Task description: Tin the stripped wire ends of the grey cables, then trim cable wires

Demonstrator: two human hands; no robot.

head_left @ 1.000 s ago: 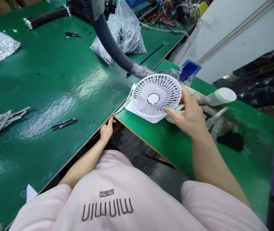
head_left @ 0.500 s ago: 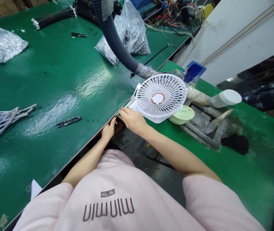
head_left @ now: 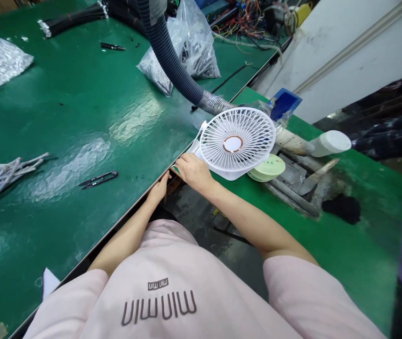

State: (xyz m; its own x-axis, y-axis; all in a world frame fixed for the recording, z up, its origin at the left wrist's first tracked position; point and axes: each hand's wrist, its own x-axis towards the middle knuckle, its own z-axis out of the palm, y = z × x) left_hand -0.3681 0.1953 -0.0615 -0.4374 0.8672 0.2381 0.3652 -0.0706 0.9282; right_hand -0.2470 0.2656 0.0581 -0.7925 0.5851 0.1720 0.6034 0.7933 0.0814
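Observation:
A white desk fan (head_left: 236, 139) with a round spoked grille and a copper-ringed centre stands on a white base on the green bench. My right hand (head_left: 194, 172) lies against the lower left of the fan's base, its fingers reaching toward the bench edge. Whether it grips the base is hard to see. My left hand (head_left: 158, 190) sits just below, its fingers curled over the bench edge (head_left: 140, 207). A stack of pale green discs (head_left: 267, 168) lies right of the fan, out of reach of both hands.
Thread snips (head_left: 98, 179) and a bundle of grey cables (head_left: 3, 179) lie on the left bench. A corrugated hose (head_left: 167, 59) runs behind the fan. Beyond it are plastic bags (head_left: 196, 49). A white cylinder (head_left: 330, 143) and a black cloth (head_left: 342, 208) lie to the right.
My right hand has moved from the fan's right rim down and left to its base, near my left hand. The fan has shifted only slightly.

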